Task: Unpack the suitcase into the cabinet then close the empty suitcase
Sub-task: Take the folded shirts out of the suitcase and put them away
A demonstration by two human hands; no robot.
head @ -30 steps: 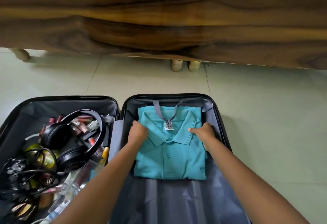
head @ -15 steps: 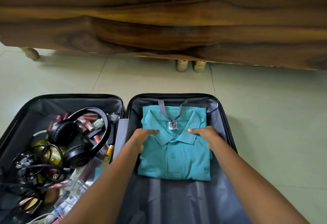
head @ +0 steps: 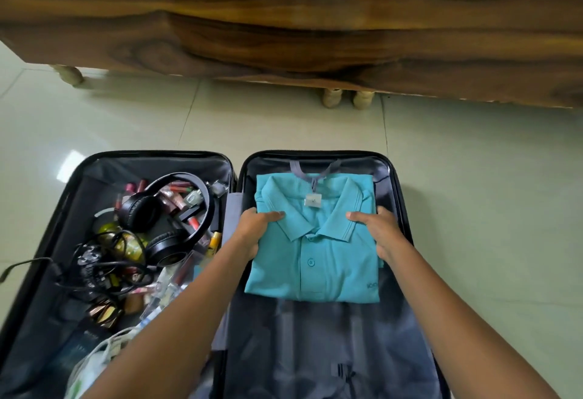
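1. Left hand (head: 254, 228) grips the folded teal shirt (head: 318, 266) by its edge, thumb on top.
2. Right hand (head: 380, 228) grips the opposite edge likewise.
3. Shirt lies between both hands, in the right half of the open suitcase (head: 315, 154).
4. Headphones (head: 176, 209) lie left of the left hand.

A black hard-shell suitcase (head: 315, 155) is laid open flat on the floor (head: 126, 114) near the dark wooden cabinet (head: 284, 20). In its right half a folded teal polo shirt (head: 328, 259) is seen at the far end, collar uppermost and buttoned, gripped at either side by the left hand (head: 255, 228) and the right hand (head: 378, 228). The left half is crowded with black headphones (head: 164, 212), tangled cables (head: 104, 275) and what appear to be small cosmetics (head: 176, 200).
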